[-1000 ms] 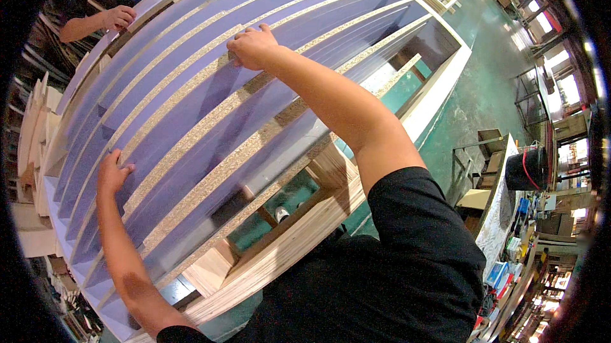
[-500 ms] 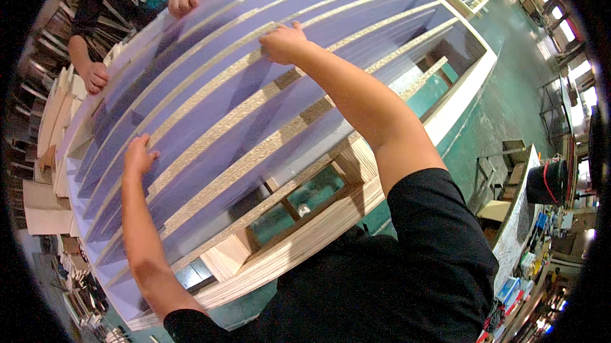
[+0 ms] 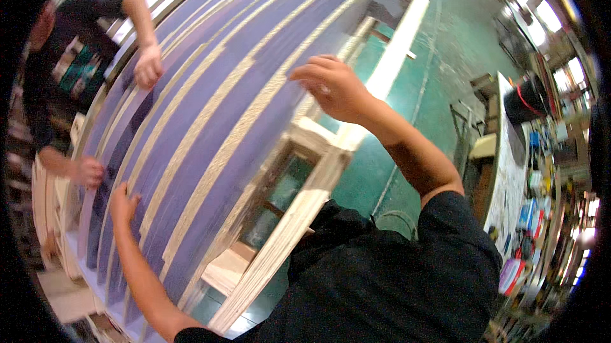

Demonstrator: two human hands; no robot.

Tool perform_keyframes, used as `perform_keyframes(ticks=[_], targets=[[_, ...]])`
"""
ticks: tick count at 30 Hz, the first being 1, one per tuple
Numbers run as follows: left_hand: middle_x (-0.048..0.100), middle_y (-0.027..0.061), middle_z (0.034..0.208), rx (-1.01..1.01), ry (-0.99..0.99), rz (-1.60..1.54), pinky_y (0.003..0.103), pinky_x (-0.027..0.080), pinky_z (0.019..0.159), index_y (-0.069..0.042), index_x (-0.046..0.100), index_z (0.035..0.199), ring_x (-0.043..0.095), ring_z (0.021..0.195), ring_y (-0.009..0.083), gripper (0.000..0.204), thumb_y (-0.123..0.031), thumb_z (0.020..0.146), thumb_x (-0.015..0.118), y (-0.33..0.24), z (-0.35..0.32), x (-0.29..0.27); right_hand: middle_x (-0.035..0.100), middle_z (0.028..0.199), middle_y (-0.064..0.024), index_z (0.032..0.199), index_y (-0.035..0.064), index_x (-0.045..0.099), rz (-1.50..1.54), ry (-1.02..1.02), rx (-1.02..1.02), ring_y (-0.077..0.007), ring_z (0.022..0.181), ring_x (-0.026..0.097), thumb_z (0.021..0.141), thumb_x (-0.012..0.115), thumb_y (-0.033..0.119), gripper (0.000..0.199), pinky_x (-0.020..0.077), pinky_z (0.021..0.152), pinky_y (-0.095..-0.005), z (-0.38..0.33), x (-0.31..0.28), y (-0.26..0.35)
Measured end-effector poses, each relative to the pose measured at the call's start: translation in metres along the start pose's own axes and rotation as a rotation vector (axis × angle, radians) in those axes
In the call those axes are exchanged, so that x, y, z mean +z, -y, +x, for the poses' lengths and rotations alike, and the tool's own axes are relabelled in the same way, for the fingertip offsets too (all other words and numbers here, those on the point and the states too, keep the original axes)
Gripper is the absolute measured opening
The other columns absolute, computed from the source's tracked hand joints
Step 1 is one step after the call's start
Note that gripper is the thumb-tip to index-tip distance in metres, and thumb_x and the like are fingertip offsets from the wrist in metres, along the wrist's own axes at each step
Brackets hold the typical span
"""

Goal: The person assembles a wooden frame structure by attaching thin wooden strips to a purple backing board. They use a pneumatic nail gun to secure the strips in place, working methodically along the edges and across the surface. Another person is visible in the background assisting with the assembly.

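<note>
A large panel (image 3: 210,120) lay flat in front of the person, long and curved by the lens, its face a run of smooth purple strips alternating with rough, speckled chipboard strips; about five of the pale chipboard bands could be counted, though the far ones blurred together. A pale plywood frame (image 3: 286,228) edged the near side, its layered edge showing, and a white rim (image 3: 398,50) ran along the far right side. The left hand (image 3: 124,203) rested on the panel near its left end, fingers spread apart and flat on a purple strip, gripping nothing. The right hand (image 3: 331,88) hovered at the panel's right part with fingers loosely curled and parted; whether it touched the face could not be told. Across the panel stood a second person in a dark printed shirt (image 3: 70,69), with two hands in view: one hand (image 3: 149,66) pressed on the far edge, the other (image 3: 89,171) lower at the left rim. Under the frame showed a green floor (image 3: 439,75). To the right stood a cluttered surface (image 3: 515,177) with small colourful items too blurred to count.
</note>
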State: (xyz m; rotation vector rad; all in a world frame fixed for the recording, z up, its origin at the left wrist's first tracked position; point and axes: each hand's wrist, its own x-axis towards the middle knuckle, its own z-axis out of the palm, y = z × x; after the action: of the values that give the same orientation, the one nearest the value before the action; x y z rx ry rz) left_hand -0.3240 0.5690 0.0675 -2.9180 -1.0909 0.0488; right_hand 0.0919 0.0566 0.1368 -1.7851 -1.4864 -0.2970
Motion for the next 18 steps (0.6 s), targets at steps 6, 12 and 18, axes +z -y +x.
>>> perform_keyframes(ticks=[6, 12, 18], targets=[[0.036, 0.0258, 0.157, 0.266, -0.182, 0.063, 0.050, 0.023, 0.122, -0.001, 0.045, 0.149, 0.033, 0.146, 0.0427, 0.075, -0.015, 0.083, 0.078, 0.016, -0.015, -0.024, 0.057, 0.063, -0.0042, 0.109, 0.0074, 0.065, 0.154, -0.845, 0.988, -0.0151, 0.062, 0.055, 0.093, 0.066, 0.013, 0.017, 0.0481, 0.062, -0.0341, -0.248, -0.084, -0.053], [0.065, 0.0243, 0.127, 0.100, 0.022, 0.058, 0.047, 0.042, 0.109, -0.005, 0.069, 0.126, 0.058, 0.123, 0.0400, 0.044, -0.038, 0.096, 0.064, -0.264, -0.102, -0.160, 0.067, 0.092, -0.0202, 0.113, 0.0103, 0.060, -0.335, -0.773, 1.417, -0.0405, 0.089, 0.065, 0.092, 0.058, 0.008, 0.022, 0.0509, 0.079, -0.0475, -0.538, -0.069, -0.057], [0.065, 0.0252, 0.124, 0.842, -0.383, -0.285, 0.055, 0.052, 0.090, -0.010, 0.067, 0.130, 0.067, 0.102, 0.0375, 0.042, -0.038, 0.099, 0.061, -0.330, -0.103, -0.065, 0.067, 0.099, -0.0206, 0.106, 0.0107, 0.058, -0.366, -0.734, 1.844, -0.0428, 0.096, 0.065, 0.088, 0.063, 0.010, 0.018, 0.0501, 0.083, -0.0506, -0.785, -0.131, 0.012]])
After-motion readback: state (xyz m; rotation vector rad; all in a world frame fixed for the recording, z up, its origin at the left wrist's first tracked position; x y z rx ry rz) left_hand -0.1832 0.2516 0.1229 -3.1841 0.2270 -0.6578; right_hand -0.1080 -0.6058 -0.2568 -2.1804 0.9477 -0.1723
